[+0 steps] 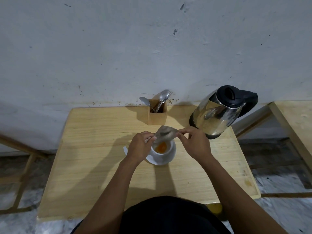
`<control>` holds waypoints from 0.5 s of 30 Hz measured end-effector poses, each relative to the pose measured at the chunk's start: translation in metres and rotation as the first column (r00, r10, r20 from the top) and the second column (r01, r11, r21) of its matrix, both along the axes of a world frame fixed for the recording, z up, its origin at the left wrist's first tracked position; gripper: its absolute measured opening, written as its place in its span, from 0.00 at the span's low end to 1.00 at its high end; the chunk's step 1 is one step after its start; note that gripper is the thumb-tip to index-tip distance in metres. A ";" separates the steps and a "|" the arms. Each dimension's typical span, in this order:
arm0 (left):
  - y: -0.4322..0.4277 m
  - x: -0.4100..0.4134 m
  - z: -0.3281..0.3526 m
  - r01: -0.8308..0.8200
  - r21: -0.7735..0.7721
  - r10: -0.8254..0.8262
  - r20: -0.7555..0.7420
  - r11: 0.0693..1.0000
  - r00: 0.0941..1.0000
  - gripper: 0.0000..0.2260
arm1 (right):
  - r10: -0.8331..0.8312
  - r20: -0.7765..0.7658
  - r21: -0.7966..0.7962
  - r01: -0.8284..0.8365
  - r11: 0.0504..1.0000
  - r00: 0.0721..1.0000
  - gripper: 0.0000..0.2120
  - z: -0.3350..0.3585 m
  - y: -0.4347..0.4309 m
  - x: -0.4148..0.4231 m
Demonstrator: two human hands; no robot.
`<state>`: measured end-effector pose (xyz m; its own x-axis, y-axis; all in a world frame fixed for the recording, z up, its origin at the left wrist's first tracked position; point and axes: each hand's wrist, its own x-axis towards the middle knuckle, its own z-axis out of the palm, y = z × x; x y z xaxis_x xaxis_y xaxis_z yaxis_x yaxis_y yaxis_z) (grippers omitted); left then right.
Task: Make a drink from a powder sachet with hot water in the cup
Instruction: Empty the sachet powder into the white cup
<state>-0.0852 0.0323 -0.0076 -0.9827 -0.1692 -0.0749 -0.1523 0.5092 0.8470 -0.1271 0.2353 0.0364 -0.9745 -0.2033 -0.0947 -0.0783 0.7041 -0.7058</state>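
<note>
While we look down through the head camera, we see the sachet (164, 134) held tilted over the white cup (166, 153), which stands on a saucer (152, 160) near the middle of the wooden table (94, 132); the left hand (141, 146) pinches the sachet's lower left corner between narrowed fingers, and the right hand (194, 143) pinches its upper right corner the same way, so both hands are closed on the packet. Orange powder (161, 146) already lies in the bottom of the cup, and we judge the emptying to be under way or nearly done. To do it well, we would keep the torn mouth low inside the rim, tap or flick the raised corner so the last grains slide out, and hold the packet clear of the cup wall. The steel kettle (219, 110) stands at the back right with its lid down, and spoons (163, 97) wait in a wooden holder (157, 114) behind the cup. We can read no brand or writing on the sachet or kettle; the sachet is blurred
</note>
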 end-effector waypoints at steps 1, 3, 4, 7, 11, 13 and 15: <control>0.001 0.000 0.001 0.001 -0.009 -0.001 -0.003 1.000 1.000 0.06 | 0.020 0.026 -0.020 -0.019 1.000 0.999 0.03 0.000 0.000 0.000; 0.002 0.000 0.002 0.005 0.007 -0.005 0.002 1.000 1.000 0.06 | 0.000 0.011 -0.019 0.001 1.000 1.000 0.02 -0.001 0.000 0.002; 0.002 0.001 0.002 0.014 0.020 -0.014 0.003 1.000 1.000 0.06 | -0.035 -0.030 0.005 0.035 0.999 0.999 0.02 -0.001 0.001 0.003; 0.004 0.001 0.003 0.018 -0.015 -0.018 -0.005 1.000 1.000 0.06 | 0.004 0.035 -0.031 -0.003 1.000 0.999 0.02 -0.001 0.002 0.004; 0.006 0.002 0.006 -0.003 0.026 0.003 -0.005 1.000 1.000 0.06 | -0.060 -0.069 0.012 0.061 0.998 0.996 0.04 -0.001 0.005 0.006; 0.005 0.002 0.006 -0.024 0.041 0.024 -0.004 0.999 1.000 0.06 | -0.027 -0.041 -0.036 0.026 0.999 0.999 0.03 -0.001 0.005 0.007; 0.003 0.003 0.008 -0.044 0.075 0.043 0.012 0.996 0.999 0.06 | -0.027 -0.041 -0.057 0.024 0.998 0.999 0.02 -0.003 0.006 0.010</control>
